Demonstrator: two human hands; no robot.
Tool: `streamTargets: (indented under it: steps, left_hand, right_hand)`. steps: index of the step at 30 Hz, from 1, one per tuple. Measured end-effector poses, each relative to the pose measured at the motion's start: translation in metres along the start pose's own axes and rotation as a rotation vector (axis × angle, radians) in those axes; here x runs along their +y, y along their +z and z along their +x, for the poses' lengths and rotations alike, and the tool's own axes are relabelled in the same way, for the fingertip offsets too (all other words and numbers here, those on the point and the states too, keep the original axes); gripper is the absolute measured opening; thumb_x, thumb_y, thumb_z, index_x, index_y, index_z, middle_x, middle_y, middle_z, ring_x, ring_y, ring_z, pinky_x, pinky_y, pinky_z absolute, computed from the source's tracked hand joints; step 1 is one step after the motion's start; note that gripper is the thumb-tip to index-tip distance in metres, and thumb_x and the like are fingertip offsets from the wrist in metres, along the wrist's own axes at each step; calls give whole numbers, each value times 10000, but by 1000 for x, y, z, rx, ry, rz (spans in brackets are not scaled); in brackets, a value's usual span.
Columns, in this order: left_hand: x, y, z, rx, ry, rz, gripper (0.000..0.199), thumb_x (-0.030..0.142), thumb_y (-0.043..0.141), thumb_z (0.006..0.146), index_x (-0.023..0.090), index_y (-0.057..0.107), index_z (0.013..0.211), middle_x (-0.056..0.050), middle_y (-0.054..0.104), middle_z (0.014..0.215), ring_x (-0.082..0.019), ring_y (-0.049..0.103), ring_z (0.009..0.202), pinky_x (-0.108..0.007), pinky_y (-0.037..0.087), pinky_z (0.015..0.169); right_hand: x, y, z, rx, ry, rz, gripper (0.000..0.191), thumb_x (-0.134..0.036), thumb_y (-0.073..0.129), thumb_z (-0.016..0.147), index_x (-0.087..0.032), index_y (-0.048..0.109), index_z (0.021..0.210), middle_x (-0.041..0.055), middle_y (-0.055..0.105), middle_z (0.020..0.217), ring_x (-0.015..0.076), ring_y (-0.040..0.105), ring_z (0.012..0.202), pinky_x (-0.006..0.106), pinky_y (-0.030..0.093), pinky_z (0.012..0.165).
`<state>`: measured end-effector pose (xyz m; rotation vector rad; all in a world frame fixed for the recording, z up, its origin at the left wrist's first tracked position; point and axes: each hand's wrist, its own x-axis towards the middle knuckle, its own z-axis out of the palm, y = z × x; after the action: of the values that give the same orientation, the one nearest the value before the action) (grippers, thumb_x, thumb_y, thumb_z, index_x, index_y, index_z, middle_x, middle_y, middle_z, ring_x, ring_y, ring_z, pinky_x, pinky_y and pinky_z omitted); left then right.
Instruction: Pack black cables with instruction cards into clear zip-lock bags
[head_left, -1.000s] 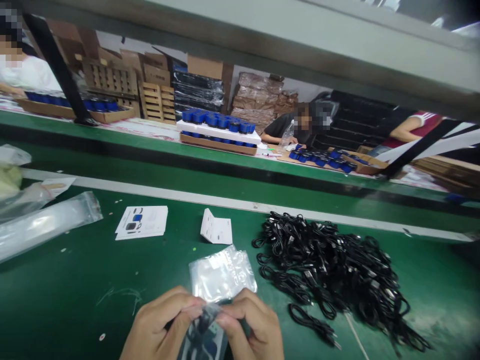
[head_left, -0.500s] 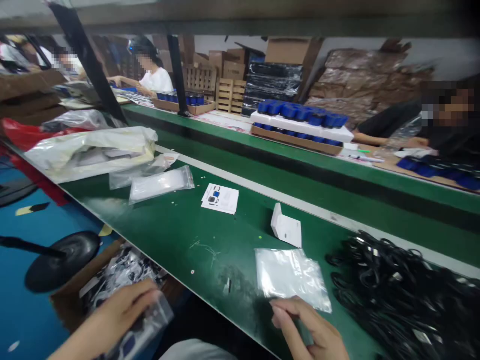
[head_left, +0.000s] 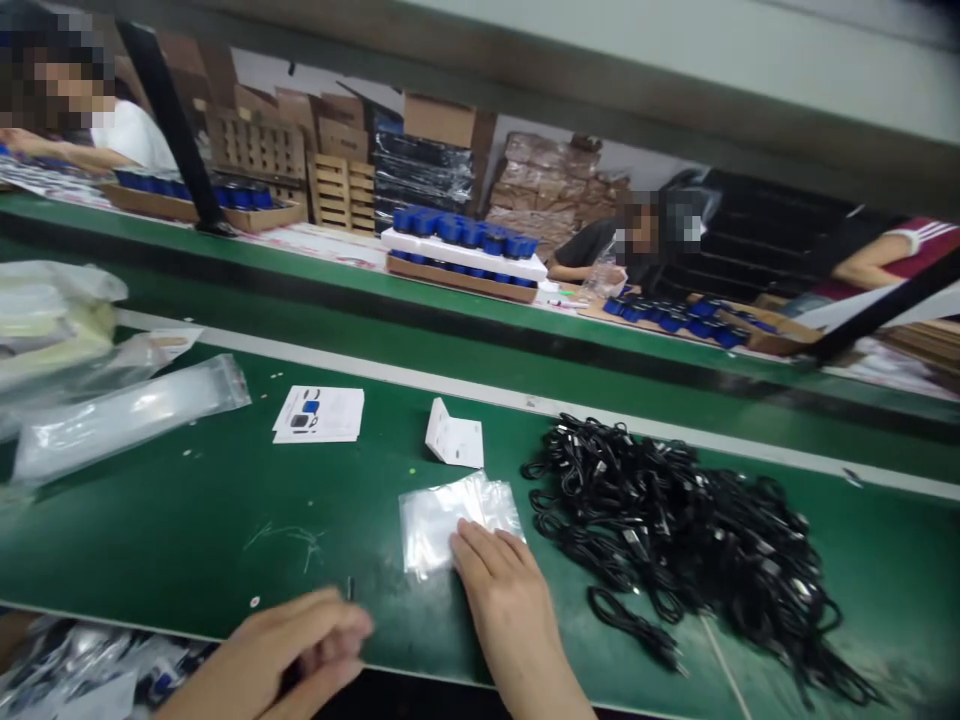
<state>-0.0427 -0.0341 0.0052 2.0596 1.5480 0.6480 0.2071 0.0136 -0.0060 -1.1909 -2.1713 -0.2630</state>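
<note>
My right hand [head_left: 512, 610] lies palm down on a small stack of clear plastic bags [head_left: 435, 520], its fingertips touching the bags' near right part. My left hand [head_left: 289, 645] hovers at the table's near edge with loosely curled fingers, thumb apart, and nothing visible in it. Beyond the bags stands a folded white leaflet [head_left: 461, 440]. A stack of printed cards [head_left: 322, 415] lies farther left. Right of the bags is a heap of coiled black cables [head_left: 675, 520], with one cable [head_left: 634, 625] lying separately in front.
Long clear bags [head_left: 135, 415] lie at the left. Below the near edge, a box holds filled bags [head_left: 97, 660]. Across the green bench [head_left: 360, 540], blue-topped items [head_left: 465, 230] stand on trays, with several people working there. An overhead shelf [head_left: 600, 70] spans the view.
The view has turned right. My left hand has let go of the filled plastic bag and risen from above the box to the table edge. My right hand has come down onto the clear bags.
</note>
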Motion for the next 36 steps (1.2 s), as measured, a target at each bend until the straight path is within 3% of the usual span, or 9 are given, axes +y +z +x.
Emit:
streamTargets:
  steps: [2, 5, 8, 12, 16, 25, 32, 34, 36]
  left_hand:
    - [22, 15, 32, -38, 73, 86, 295, 355, 537, 862, 302, 615, 1142, -15, 666, 1093, -169, 645, 971, -240, 511, 856]
    - [45, 28, 76, 35, 37, 270, 399, 347, 540, 859, 220, 552, 1238, -86, 568, 1276, -244, 537, 1163, -369, 446, 969]
    - [56, 29, 104, 76, -26, 348, 435, 385, 559, 847, 126, 575, 1197, -152, 622, 1131, -327, 555, 1067, -461, 453, 859]
    - [59, 19, 120, 34, -15, 394, 148, 307, 598, 814, 180, 674, 806, -62, 672, 830, -277, 610, 845, -376, 423, 719]
    - [58, 10, 124, 14, 18, 400, 219, 270, 524, 855, 201, 655, 694, -16, 675, 767, -203, 629, 730, -325, 386, 698]
    - [58, -4, 106, 82, 66, 335, 257, 297, 406, 930, 222, 637, 847, 3, 700, 889, -186, 620, 750, -297, 409, 711]
    - [56, -12, 95, 155, 131, 243, 198, 301, 466, 888, 243, 629, 791, 7, 691, 863, -192, 627, 803, -304, 444, 762]
    - [57, -7, 89, 233, 137, 230, 199, 321, 452, 888, 221, 622, 861, -48, 672, 961, -231, 617, 926, -337, 446, 830]
    - [60, 4, 80, 283, 127, 181, 222, 359, 440, 891, 207, 602, 903, -69, 657, 950, -233, 627, 902, -328, 470, 803]
  right_hand:
    - [0, 6, -2, 29, 25, 3, 381, -95, 297, 979, -146, 674, 955, 91, 750, 970, 209, 708, 861, 345, 486, 757]
    - [-4, 8, -4, 65, 54, 15, 360, -51, 325, 951, -135, 675, 952, 101, 751, 952, 222, 710, 842, 349, 491, 723]
    - [-7, 6, -4, 68, 82, 52, 346, -22, 356, 910, -144, 675, 963, 103, 745, 979, 231, 703, 872, 361, 505, 747]
    - [-10, 0, -4, 46, 167, 146, 302, -51, 420, 873, -157, 671, 1003, 109, 726, 1024, 241, 681, 909, 376, 529, 783]
    - [-9, -6, -3, 64, 350, 363, 265, -111, 452, 877, -178, 667, 1018, 115, 700, 1040, 247, 648, 958, 399, 526, 833]
    - [1, -9, 0, 117, 646, 645, 361, -253, 503, 879, -97, 532, 1203, 177, 630, 1106, 235, 655, 883, 351, 541, 752]
    - [5, -18, 16, 97, 735, 923, 222, -195, 576, 789, -155, 624, 1002, 21, 680, 701, 173, 625, 640, 279, 503, 637]
    - [4, -19, 19, 129, 772, 961, 236, -162, 591, 741, -166, 596, 978, -8, 647, 651, 164, 603, 610, 267, 482, 613]
    - [1, -17, 20, 155, 803, 1000, 241, -144, 595, 706, -180, 558, 941, -30, 618, 615, 157, 590, 587, 252, 463, 584]
